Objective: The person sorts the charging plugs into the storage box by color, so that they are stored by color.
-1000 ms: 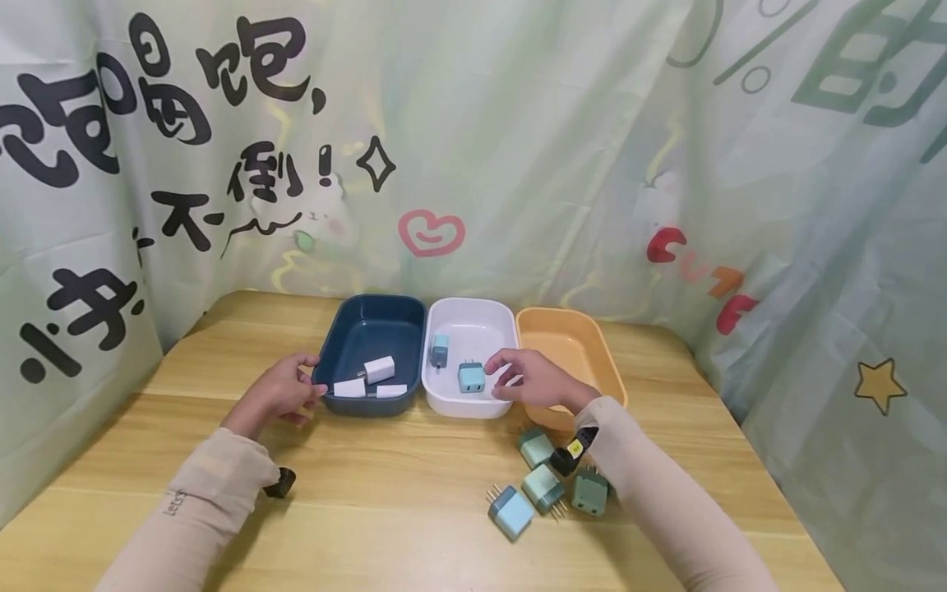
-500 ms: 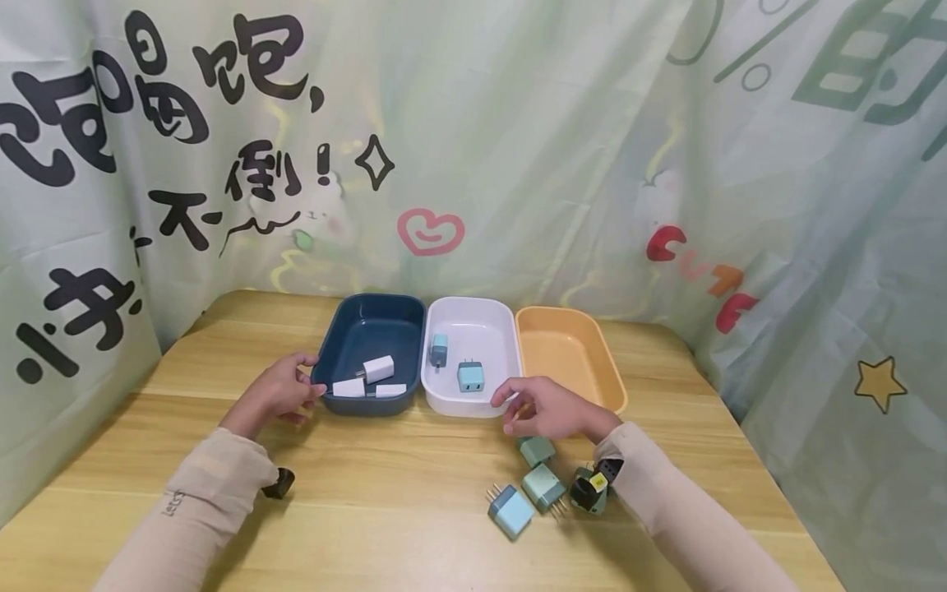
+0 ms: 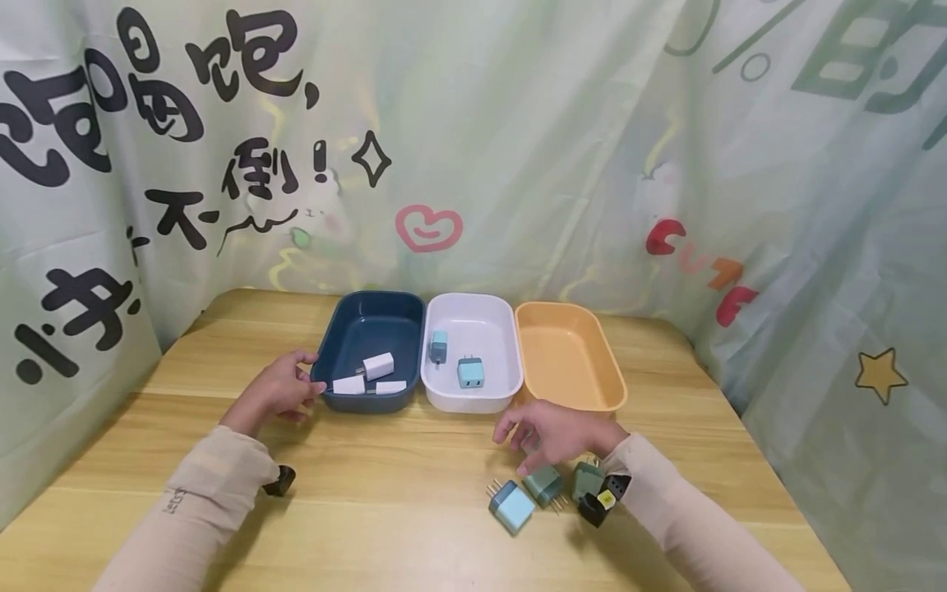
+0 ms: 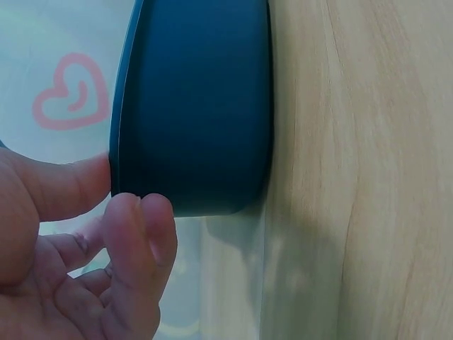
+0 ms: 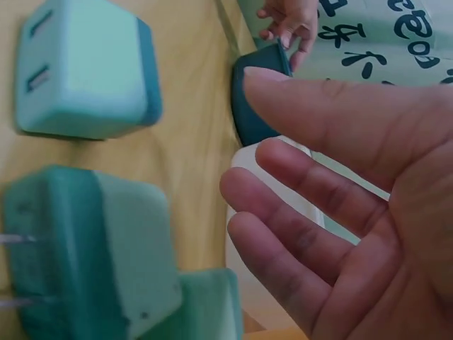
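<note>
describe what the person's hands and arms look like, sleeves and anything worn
The left hand and right hand are bare. The left sleeve is beige with small dark lettering; the right sleeve is beige too. Each wrist carries a small black device, the right one with a yellow label.

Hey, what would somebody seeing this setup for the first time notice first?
Probably the bold black lettering on the curtain, upper left in the head view. Next, the blue tray, white tray and orange tray, side by side on the table. Then the loose plugs in front, by the right hand.
</note>
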The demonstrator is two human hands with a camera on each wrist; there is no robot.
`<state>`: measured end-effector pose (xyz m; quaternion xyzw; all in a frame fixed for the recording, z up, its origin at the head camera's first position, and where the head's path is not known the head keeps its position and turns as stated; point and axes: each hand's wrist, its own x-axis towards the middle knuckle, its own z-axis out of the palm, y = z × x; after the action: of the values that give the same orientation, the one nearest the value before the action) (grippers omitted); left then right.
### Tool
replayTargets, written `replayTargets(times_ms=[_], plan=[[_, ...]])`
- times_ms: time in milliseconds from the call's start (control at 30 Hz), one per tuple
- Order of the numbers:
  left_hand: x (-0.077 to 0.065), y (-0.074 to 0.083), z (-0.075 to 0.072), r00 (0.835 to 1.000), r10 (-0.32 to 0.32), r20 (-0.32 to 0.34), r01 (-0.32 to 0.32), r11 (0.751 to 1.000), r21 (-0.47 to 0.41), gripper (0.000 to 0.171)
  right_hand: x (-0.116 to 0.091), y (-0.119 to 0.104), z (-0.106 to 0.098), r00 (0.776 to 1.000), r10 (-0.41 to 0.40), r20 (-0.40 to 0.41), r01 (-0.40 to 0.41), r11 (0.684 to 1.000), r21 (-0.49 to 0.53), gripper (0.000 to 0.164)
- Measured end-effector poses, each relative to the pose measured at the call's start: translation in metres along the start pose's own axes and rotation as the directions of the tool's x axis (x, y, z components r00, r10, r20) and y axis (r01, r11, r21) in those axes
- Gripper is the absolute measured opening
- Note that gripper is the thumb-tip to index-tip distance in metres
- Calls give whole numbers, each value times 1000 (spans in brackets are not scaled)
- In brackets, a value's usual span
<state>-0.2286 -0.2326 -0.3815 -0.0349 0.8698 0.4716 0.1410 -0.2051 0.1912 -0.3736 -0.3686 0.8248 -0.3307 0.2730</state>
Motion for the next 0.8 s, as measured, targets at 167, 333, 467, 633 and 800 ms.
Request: replayTargets(times_ms=[167, 333, 467, 633, 800], plan=[[2, 1, 0, 1000, 0, 2, 0, 1000, 1, 64, -4, 1, 6, 999, 11, 41, -10, 1000, -28, 47], [3, -2, 1, 1000, -4, -1, 4, 1000, 9, 64, -6, 4, 15, 997, -2, 80, 6, 999, -43, 50], [2, -2, 3, 1000, 2, 0, -2, 1000, 4, 63, -6, 6, 20, 996, -4, 85, 12, 995, -96, 53], [3, 2, 3, 1000, -3, -2, 4, 1000, 7, 63, -5, 4, 24, 993, 0, 119, 14, 993, -116, 55], [2, 0, 2, 1000, -3, -2, 3, 1000, 11, 62, -3, 2, 27, 987, 5, 159, 17, 991, -135, 64]])
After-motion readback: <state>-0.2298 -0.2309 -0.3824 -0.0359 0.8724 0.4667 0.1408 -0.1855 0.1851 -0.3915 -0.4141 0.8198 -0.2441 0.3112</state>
